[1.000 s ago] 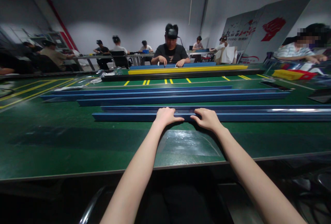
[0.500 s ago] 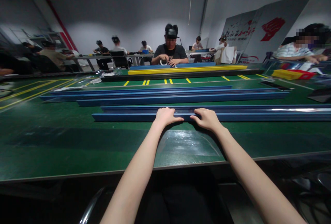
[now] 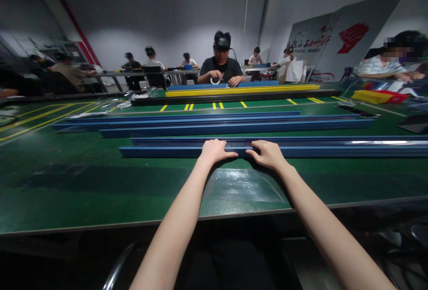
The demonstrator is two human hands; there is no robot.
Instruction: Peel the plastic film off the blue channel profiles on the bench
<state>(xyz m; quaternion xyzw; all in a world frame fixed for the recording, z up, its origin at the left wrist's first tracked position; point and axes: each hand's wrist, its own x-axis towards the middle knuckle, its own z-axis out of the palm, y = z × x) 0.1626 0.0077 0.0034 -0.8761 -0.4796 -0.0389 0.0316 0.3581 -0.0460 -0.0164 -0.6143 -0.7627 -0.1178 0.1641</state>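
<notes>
A long blue channel-shaped strip (image 3: 160, 151) lies across the green table in front of me, its right end running out of the picture. Near its middle my left hand (image 3: 216, 150) grips the front wall, thumb along the near face and fingers over into the channel. A short gap to the right, my right hand (image 3: 266, 152) holds the same wall in mirrored fashion, thumb pointing left. The fingertips of both hands are hidden behind the wall. Beneath my wrists lies a clear plastic sheet (image 3: 244, 187) on the tabletop.
More blue strips (image 3: 234, 126) lie just beyond. Farther back are a black strip (image 3: 240, 97) and a yellow strip (image 3: 242, 90), with a co-worker (image 3: 220, 67) seated behind them holding a white ring. A yellow tray (image 3: 371, 97) stands at the right. The table's front edge (image 3: 100, 227) runs below.
My hands and the blue strip stay where they were. Across the table, the co-worker's hands and the white ring have shifted slightly to the right.
</notes>
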